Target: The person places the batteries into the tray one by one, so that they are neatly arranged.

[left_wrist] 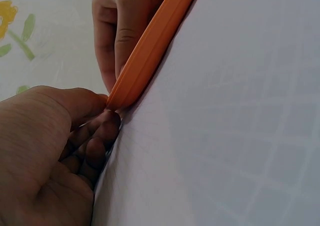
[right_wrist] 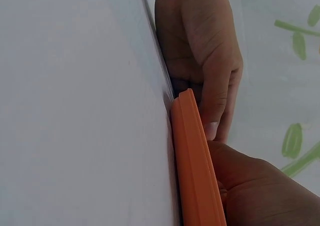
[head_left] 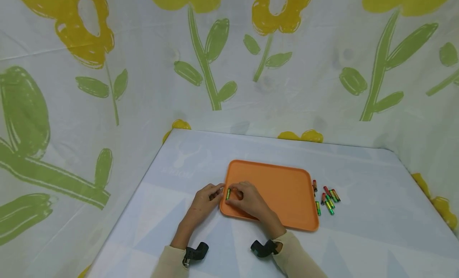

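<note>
A green battery (head_left: 228,194) stands out near the left edge of the orange tray (head_left: 272,182) in the head view. My right hand (head_left: 249,200) pinches it lengthwise, forefinger at the far end and thumb at the near end. At the tray's left rim, my left hand (head_left: 204,204) grips the edge; the left wrist view has its thumb (left_wrist: 87,103) on the rim and its fingers curled below. Both wrist views show the tray's side wall (right_wrist: 192,161), which hides the battery. Part of my right hand (right_wrist: 270,188) shows beyond that wall in the right wrist view.
Several loose batteries (head_left: 330,206), red and green, lie on the table (head_left: 369,190) just right of the tray. A flower-patterned curtain (head_left: 315,70) hangs behind the table and along its left side. Each wrist carries a black camera (head_left: 263,248).
</note>
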`<action>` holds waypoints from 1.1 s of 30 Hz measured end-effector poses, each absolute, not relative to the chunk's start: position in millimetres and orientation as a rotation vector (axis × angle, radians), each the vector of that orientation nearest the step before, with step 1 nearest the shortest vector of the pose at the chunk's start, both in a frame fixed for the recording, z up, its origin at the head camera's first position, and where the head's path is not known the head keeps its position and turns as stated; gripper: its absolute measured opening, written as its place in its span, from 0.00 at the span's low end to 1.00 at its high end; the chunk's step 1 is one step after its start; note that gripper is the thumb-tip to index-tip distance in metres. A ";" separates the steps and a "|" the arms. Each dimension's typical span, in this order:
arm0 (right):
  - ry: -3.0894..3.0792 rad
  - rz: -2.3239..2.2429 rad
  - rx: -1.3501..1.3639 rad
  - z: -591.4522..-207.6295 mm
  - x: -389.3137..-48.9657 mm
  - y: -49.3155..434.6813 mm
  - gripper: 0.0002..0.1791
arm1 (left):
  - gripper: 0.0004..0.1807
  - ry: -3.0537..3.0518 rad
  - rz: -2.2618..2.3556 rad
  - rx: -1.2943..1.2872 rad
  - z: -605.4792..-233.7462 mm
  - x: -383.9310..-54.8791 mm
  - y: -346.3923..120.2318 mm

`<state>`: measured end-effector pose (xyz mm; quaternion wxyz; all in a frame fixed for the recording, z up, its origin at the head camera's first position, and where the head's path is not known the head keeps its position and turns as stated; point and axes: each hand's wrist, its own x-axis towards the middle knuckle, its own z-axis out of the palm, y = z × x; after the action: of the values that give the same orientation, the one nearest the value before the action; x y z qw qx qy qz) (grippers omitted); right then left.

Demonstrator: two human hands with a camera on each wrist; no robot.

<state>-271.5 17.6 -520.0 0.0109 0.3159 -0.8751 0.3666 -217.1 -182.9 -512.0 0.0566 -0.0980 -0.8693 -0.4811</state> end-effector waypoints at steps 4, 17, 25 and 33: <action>-2.739 1.144 0.986 -518.2 -272.1 14.6 0.24 | 0.22 -2.636 -1.468 -0.312 -513.4 -218.6 -184.0; -2.746 1.135 0.983 -521.9 -276.8 9.2 0.25 | 0.22 -2.627 -1.477 -0.314 -514.5 -218.2 -184.0; -2.751 1.124 0.970 -519.2 -276.0 9.6 0.25 | 0.21 -2.612 -1.489 -0.325 -513.3 -218.5 -182.7; -2.734 1.117 1.006 -520.6 -276.1 9.1 0.25 | 0.21 -2.660 -1.463 -0.273 -515.1 -219.0 -184.0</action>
<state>-276.1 9.1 -520.6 0.0109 0.3225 -0.8762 0.3580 -219.0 -184.0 -515.1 0.0467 -0.0895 -0.8717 -0.4795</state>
